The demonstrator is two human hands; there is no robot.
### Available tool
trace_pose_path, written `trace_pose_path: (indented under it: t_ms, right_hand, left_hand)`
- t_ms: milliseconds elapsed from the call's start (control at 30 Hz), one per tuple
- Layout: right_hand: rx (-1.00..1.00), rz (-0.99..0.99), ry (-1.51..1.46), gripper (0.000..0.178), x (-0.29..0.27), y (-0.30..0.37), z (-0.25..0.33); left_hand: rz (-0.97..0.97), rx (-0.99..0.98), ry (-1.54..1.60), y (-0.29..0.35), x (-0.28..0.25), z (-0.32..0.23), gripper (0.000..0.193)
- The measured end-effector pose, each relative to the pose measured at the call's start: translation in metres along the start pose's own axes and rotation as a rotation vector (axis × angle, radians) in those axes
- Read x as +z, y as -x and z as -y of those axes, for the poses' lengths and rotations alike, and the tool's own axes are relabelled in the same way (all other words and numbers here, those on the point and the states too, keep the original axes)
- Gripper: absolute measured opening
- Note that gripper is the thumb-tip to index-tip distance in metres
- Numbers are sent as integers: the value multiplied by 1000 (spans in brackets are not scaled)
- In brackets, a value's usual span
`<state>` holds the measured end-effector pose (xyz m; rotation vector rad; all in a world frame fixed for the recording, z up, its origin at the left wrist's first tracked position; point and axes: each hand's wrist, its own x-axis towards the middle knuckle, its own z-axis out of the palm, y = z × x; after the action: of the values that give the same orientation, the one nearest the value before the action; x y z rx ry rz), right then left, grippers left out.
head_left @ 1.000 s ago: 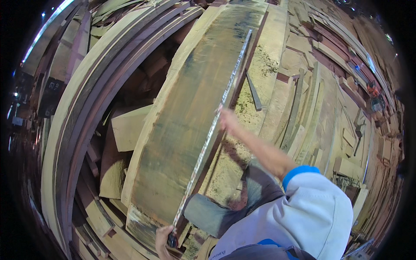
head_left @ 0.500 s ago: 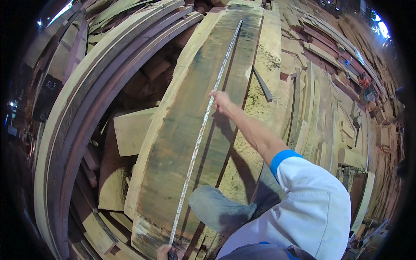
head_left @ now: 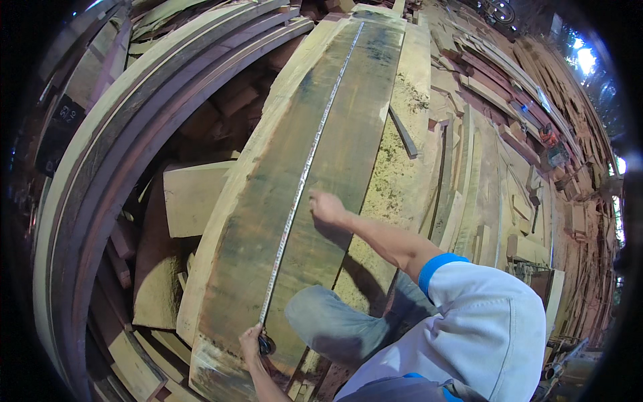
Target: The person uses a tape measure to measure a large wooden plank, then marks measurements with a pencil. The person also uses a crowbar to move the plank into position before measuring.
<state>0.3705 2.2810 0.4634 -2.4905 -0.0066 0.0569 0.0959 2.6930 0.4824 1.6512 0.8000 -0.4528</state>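
A long pale tape measure blade [head_left: 301, 181] runs out along a wide, dark-stained wooden slab [head_left: 268, 181] with a light edge. At the slab's near end, my left hand [head_left: 250, 342] grips the dark tape measure case [head_left: 266, 346], from which the blade extends. My right hand [head_left: 327, 206] hovers just right of the blade, about midway, apart from it. Its fingers are drawn together, and whatever they may hold is too small to make out. My bent knee [head_left: 328, 321] rests beside or on the slab's right side.
Thick curved beams [head_left: 134, 141] arch along the left, above a dark gap with wood offcuts [head_left: 194, 197]. Right of the slab lie a sawdust-covered board [head_left: 402, 174], a short dark bar [head_left: 402, 132] and a hammer-like tool [head_left: 536, 201]. Stacked planks [head_left: 495, 97] fill the far right.
My right hand has let go of the blade and moved nearer to me, to its right side. My left hand, with the case, has moved up the slab; the blade now lies flatter.
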Motion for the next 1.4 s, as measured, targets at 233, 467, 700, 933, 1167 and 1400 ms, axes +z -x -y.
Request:
trace_pose_path:
  t_ms: [233,467,700,933,1167,1400]
  right_hand:
    - [-195,306,151,76,-1,14,50]
    - [-181,323,279,80,23,-19,57]
    - [-102,326,296,80,34,-34,48]
    - [-131,329,380,83,30,-39,60]
    - [1,459,337,92,25,-60,65]
    - [-18,474,352,96,24,-68,65]
  left_hand:
    - [-95,65,-25,-28,16,-43,25]
    - [-104,144,-161,-52,22,-59,31]
    - [-107,135,-163,-71,39,-72,33]
    - [-135,167,-202,-79,49,-89,32]
    - [-89,224,-198,-96,53,-108,31]
    - [-85,224,-164,-108,49,-111,31]
